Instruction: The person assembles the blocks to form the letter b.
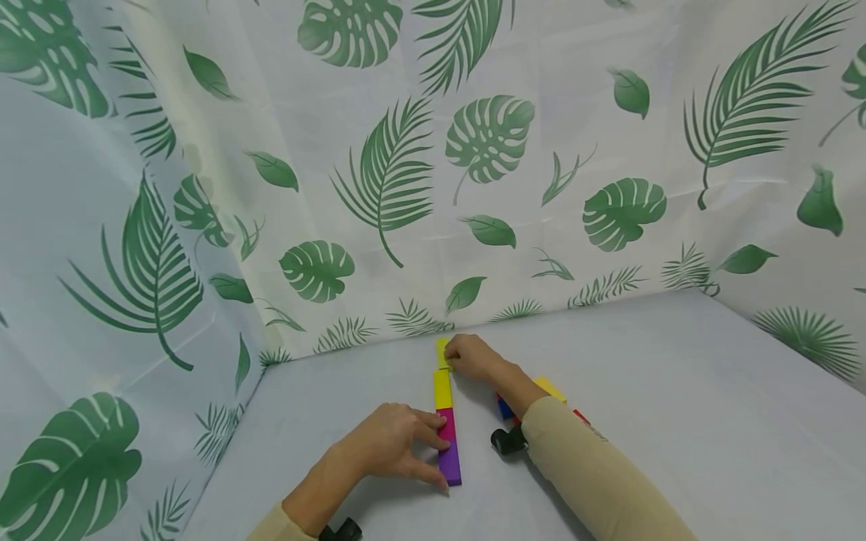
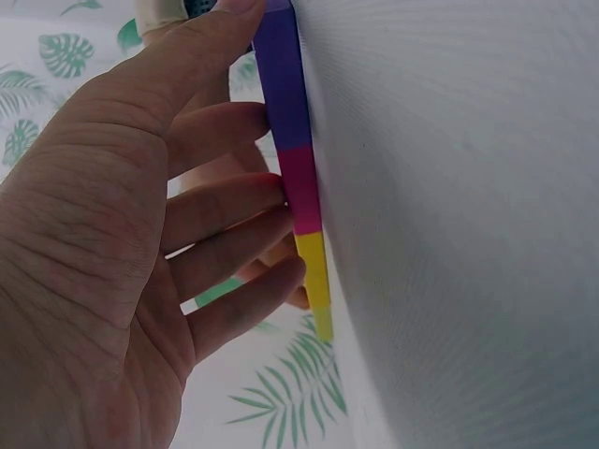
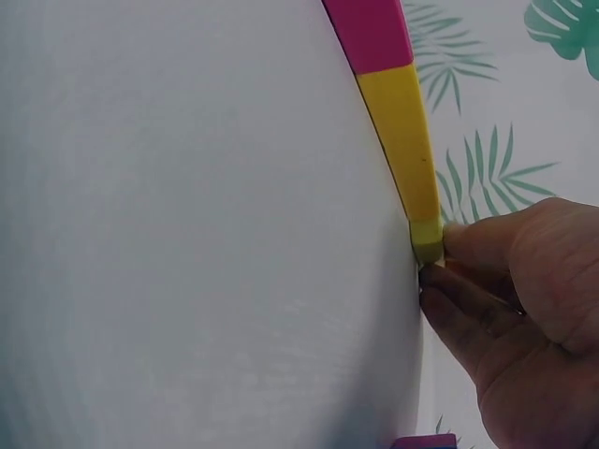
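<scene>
On the white table a straight row of blocks runs away from me: a purple block [image 1: 450, 463] nearest, then a magenta block [image 1: 445, 418], a yellow block [image 1: 442, 389] and a yellow-green block [image 1: 442, 352] at the far end. My left hand [image 1: 389, 443] lies along the row's left side with fingers spread. Its thumb is at the near end of the purple block, and its fingertips touch the sides of the blocks. At the far end my right hand [image 1: 476, 358] pinches the yellow-green block between thumb and fingers.
Beneath and beside my right forearm lie more blocks, among them a yellow block [image 1: 549, 389] and a blue block [image 1: 504, 408], partly hidden by the arm. A leaf-patterned cloth [image 1: 419, 285] hangs close behind the row's far end and along the sides.
</scene>
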Demonstrator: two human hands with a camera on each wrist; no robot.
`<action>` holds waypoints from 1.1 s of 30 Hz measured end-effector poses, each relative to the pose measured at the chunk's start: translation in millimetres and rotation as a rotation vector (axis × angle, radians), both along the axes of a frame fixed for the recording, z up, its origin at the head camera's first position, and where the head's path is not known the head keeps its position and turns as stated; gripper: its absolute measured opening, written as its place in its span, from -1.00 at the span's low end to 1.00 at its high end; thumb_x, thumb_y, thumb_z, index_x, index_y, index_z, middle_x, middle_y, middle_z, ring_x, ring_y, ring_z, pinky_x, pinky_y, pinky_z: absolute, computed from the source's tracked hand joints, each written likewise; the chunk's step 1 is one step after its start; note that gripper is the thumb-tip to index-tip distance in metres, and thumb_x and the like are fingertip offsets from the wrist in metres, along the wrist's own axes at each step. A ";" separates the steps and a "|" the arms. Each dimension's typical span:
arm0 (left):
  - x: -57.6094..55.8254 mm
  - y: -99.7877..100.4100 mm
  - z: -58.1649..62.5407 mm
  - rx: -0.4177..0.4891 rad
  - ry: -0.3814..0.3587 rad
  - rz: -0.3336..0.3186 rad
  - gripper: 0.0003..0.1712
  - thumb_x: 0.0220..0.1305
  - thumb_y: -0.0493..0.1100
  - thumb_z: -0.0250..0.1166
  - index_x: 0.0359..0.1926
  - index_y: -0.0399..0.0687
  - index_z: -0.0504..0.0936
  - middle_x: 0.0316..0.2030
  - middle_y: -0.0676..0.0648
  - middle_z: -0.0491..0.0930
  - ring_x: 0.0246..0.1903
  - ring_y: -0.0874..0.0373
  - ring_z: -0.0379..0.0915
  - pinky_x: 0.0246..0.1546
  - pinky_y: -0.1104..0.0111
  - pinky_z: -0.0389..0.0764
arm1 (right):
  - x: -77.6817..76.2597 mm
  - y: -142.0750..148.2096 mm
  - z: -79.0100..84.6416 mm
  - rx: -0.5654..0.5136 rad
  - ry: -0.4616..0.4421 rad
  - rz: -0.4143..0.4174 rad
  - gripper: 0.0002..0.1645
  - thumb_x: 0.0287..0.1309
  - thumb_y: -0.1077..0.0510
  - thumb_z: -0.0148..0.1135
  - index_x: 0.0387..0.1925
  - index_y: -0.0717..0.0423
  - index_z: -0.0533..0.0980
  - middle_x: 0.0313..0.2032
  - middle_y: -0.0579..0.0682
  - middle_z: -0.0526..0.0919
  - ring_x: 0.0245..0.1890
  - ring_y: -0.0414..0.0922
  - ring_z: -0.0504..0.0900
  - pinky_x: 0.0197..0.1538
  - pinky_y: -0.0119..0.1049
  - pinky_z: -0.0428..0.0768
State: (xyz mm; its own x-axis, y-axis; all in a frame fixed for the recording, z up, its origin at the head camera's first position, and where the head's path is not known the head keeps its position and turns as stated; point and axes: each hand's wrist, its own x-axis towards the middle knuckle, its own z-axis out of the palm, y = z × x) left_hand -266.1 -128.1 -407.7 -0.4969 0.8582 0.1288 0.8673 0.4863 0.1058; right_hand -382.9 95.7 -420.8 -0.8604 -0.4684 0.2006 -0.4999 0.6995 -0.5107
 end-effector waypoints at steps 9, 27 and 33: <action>-2.0 -0.6 -0.7 -0.016 -0.017 0.007 -0.32 0.03 0.57 0.41 0.03 0.35 0.82 0.17 0.12 0.71 0.20 0.28 0.63 0.19 0.29 0.67 | -1.2 -4.2 -2.1 0.023 0.037 0.006 -0.69 0.32 0.42 0.19 -0.57 0.25 0.57 -0.52 -0.09 0.39 -0.42 -0.14 0.36 -0.28 -0.32 0.35; -1.7 -0.1 -0.8 0.005 -0.037 0.004 -0.33 0.02 0.56 0.42 0.02 0.33 0.82 0.18 0.09 0.71 0.20 0.27 0.63 0.20 0.31 0.65 | -0.2 -6.1 -1.7 0.046 0.032 -0.006 -0.73 0.37 0.37 0.23 -0.51 0.20 0.62 -0.43 -0.07 0.51 -0.35 -0.13 0.42 -0.18 -0.27 0.47; -0.8 0.3 -0.4 0.001 -0.033 0.011 -0.32 0.02 0.57 0.41 0.02 0.34 0.82 0.18 0.11 0.71 0.21 0.27 0.62 0.21 0.30 0.65 | -0.5 -6.5 -2.2 0.049 0.033 -0.012 -0.72 0.37 0.36 0.22 -0.51 0.17 0.61 -0.44 -0.07 0.49 -0.34 -0.12 0.43 -0.19 -0.28 0.47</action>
State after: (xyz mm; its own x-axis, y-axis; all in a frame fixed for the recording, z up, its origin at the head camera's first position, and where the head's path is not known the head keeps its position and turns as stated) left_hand -266.9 -127.8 -408.1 -0.5102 0.8526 0.1128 0.8580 0.4956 0.1349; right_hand -383.5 89.2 -423.0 -0.8595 -0.4677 0.2063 -0.5071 0.7294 -0.4592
